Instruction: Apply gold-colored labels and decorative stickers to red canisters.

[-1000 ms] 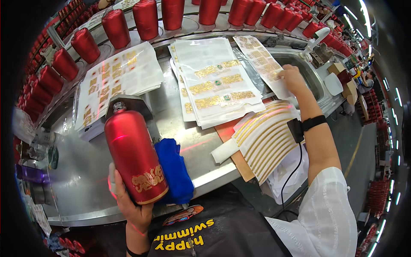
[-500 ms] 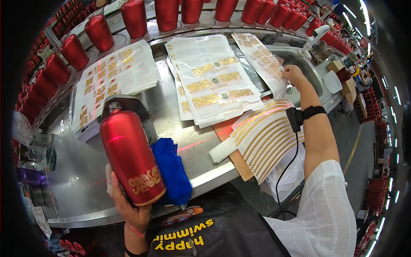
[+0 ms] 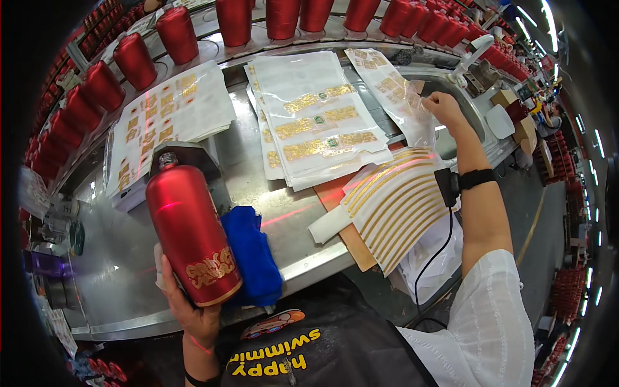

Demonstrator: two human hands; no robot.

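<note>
My left hand [image 3: 187, 306] is wrapped round the lower end of a red metallic bottle [image 3: 184, 226]. The bottle leans over the table edge, with a gold pattern near its base. Its narrow metal neck rests in the notch of a dark angled stand [image 3: 205, 169]. Beside the bottle lies a crumpled blue cloth [image 3: 253, 258]. At the sink, my right hand [image 3: 443, 111] has its fingers bent together at the edge of a sheet of gold decals [image 3: 390, 84]. What lies between those fingertips, if anything, is too small to tell.
Decal sheets with gold bands [image 3: 322, 122] lie mid-table, another decal stack [image 3: 151, 122] to the left. Gold-striped strips [image 3: 393, 206] overhang the front edge. A sink [image 3: 476, 106] with a white tap [image 3: 474, 58] is at the right. Red bottles [image 3: 232, 22] line the far track.
The view has shifted slightly. My right hand has risen a little at the sheet's edge. The red bottles have moved along the track. My left hand still holds its bottle.
</note>
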